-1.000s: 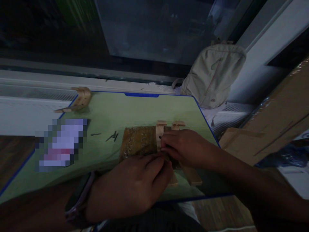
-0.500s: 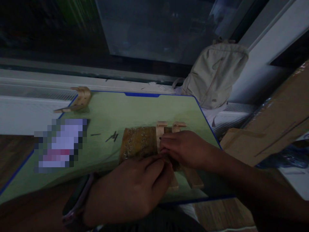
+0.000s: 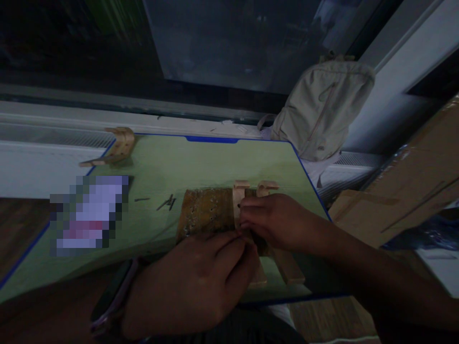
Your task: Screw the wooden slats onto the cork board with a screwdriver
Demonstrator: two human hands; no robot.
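A brown leather piece (image 3: pixel 206 212) with rows of stitch holes is clamped in a pale wooden clamp (image 3: pixel 239 196) lying on the green mat (image 3: pixel 186 162). My left hand (image 3: pixel 195 282) is at its near edge, fingers pinched together by the seam; what they hold is too small to make out. My right hand (image 3: pixel 278 222) lies over the clamp, its fingers curled and pressed on the leather and the wooden jaw. A watch with a purple strap (image 3: pixel 111 301) is on my left wrist.
Several small dark nails or needles (image 3: pixel 167 203) lie on the mat left of the leather. A curved wooden part (image 3: pixel 118 145) sits at the mat's far left corner. A beige backpack (image 3: pixel 322 112) leans by the window; cardboard (image 3: pixel 405 191) stands at the right.
Both hands stay at the same spot on the leather seam; only the camera has shifted slightly.
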